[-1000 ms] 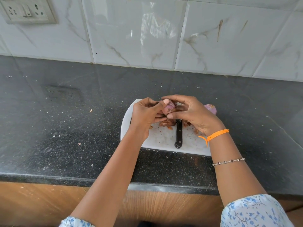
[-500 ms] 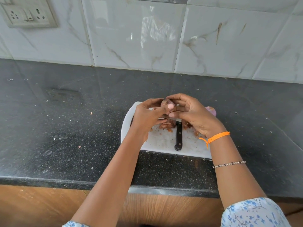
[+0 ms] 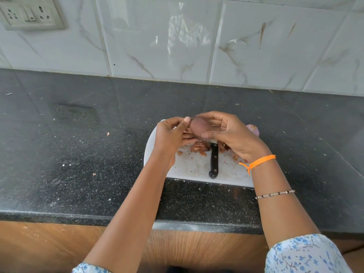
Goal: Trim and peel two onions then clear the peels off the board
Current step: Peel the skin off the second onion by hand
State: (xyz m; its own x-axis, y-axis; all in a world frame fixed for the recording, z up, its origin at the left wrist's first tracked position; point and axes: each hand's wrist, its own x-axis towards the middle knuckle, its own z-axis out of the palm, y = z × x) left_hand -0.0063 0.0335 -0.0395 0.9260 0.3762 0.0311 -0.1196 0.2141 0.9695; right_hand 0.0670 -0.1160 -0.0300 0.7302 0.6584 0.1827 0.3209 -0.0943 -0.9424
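Both hands grasp one onion (image 3: pixel 199 126) above board (image 3: pixel 197 166): left hand (image 3: pixel 170 134) and right hand (image 3: pixel 232 134) clasp it. Knife (image 3: pixel 214 160) lies on board among peels (image 3: pixel 199 147).

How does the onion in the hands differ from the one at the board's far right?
The held onion is lifted above the cutting board, gripped by the left hand and right hand; the second onion lies untouched, mostly hidden behind the right hand. The held onion looks brownish, the second onion paler purple. Both are small.
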